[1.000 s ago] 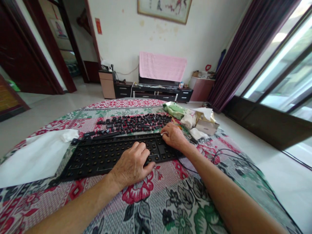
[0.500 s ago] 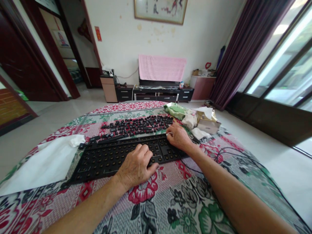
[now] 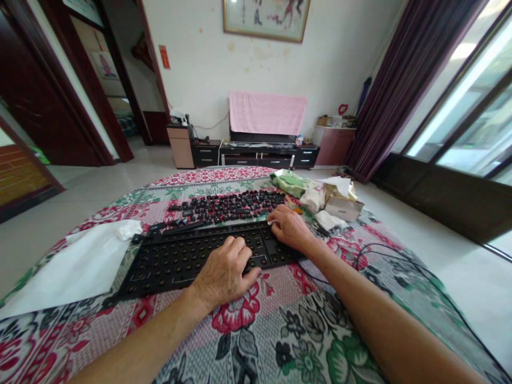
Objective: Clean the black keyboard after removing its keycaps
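Note:
A black keyboard (image 3: 172, 258), stripped of its keycaps, lies across the patterned tablecloth with its switch positions bare. My left hand (image 3: 226, 269) holds its near edge right of the middle, fingers curled on top and thumb along the front. At the far right part of the board, my right hand (image 3: 290, 228) is closed in a pinch on a small white piece of tissue (image 3: 272, 222), mostly hidden by the fingers. Just beyond the board, loose black keycaps (image 3: 236, 204) are spread in a heap.
A white sheet (image 3: 76, 269) with a crumpled tissue (image 3: 128, 229) on it lies left. At the back right are a green package (image 3: 292, 182), crumpled paper (image 3: 312, 199) and an opened box (image 3: 344, 207). A black cable (image 3: 396, 255) loops along the right side.
My right hand has shifted slightly left along the far edge of the keyboard, with the tissue in its fingers. My left hand stays where it was on the board.

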The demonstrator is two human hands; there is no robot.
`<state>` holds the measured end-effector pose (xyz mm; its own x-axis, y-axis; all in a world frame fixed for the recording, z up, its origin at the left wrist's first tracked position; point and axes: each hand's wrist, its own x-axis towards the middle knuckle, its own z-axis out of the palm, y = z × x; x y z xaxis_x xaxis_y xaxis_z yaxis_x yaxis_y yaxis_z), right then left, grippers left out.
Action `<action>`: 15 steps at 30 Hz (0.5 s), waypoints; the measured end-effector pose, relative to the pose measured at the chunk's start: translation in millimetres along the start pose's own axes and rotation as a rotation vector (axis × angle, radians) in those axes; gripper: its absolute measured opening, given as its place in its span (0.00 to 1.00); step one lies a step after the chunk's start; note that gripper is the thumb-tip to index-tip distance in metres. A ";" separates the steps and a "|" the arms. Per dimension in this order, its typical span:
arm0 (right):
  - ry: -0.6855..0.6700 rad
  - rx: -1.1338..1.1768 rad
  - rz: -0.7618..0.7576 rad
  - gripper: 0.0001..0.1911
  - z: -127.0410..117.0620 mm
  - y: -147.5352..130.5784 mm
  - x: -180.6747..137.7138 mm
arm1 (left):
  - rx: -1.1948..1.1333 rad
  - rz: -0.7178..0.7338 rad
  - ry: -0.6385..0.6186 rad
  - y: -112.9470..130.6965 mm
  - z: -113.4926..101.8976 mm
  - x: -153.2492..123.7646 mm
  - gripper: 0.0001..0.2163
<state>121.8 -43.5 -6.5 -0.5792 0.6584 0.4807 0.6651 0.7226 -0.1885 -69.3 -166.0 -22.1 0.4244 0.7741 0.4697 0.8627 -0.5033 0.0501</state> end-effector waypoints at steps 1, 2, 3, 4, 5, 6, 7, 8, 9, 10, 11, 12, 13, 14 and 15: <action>0.012 -0.005 0.027 0.10 -1.0 -0.8 0.0 | 0.000 0.001 0.000 -0.1 0.4 0.0 0.10; 0.024 0.006 0.036 0.10 -1.2 -2.2 0.2 | -0.001 0.002 0.000 -0.1 0.6 0.0 0.10; 0.031 0.028 0.025 0.11 -0.6 -3.8 0.5 | -0.001 0.002 -0.003 -0.1 0.6 0.2 0.10; 0.034 0.057 0.001 0.11 0.6 -5.7 1.0 | 0.000 0.001 -0.006 0.1 0.5 0.3 0.10; 0.031 0.085 -0.031 0.11 2.1 -7.4 1.5 | 0.001 0.000 -0.009 0.3 0.3 0.5 0.10; 0.025 0.108 -0.065 0.11 3.7 -8.6 2.0 | 0.001 -0.001 -0.011 0.5 0.0 0.6 0.10; 0.017 0.122 -0.095 0.11 4.9 -9.3 2.3 | 0.001 -0.003 -0.013 0.6 -0.3 0.6 0.10; 0.009 0.125 -0.113 0.12 5.7 -9.0 2.4 | 0.002 -0.004 -0.013 0.7 -0.5 0.6 0.10; 0.002 0.115 -0.117 0.12 5.7 -7.9 2.2 | 0.002 -0.004 -0.012 0.7 -0.5 0.5 0.10; -0.005 0.093 -0.103 0.12 5.0 -6.0 1.8 | 0.001 -0.003 -0.011 0.6 -0.4 0.4 0.10; -0.014 0.061 -0.075 0.12 3.7 -3.5 1.3 | 0.001 -0.003 -0.011 0.5 -0.2 0.3 0.10; -0.023 0.024 -0.037 0.11 1.9 -0.7 0.6 | 0.000 -0.002 -0.013 0.4 0.0 0.2 0.10; -0.028 -0.010 0.003 0.10 -0.1 1.9 -0.1 | 0.000 -0.003 -0.014 0.3 0.2 0.2 0.10; -0.028 -0.038 0.041 0.10 -2.1 4.1 -0.7 | 0.000 -0.003 -0.016 0.2 0.3 0.3 0.10; -0.022 -0.056 0.072 0.10 -3.6 5.5 -1.1 | 0.001 -0.004 -0.019 0.2 0.3 0.4 0.11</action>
<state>127.8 -41.0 -4.9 -0.5388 0.7131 0.4486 0.7302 0.6609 -0.1736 -69.0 -165.7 -22.1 0.4259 0.7831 0.4531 0.8645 -0.4999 0.0513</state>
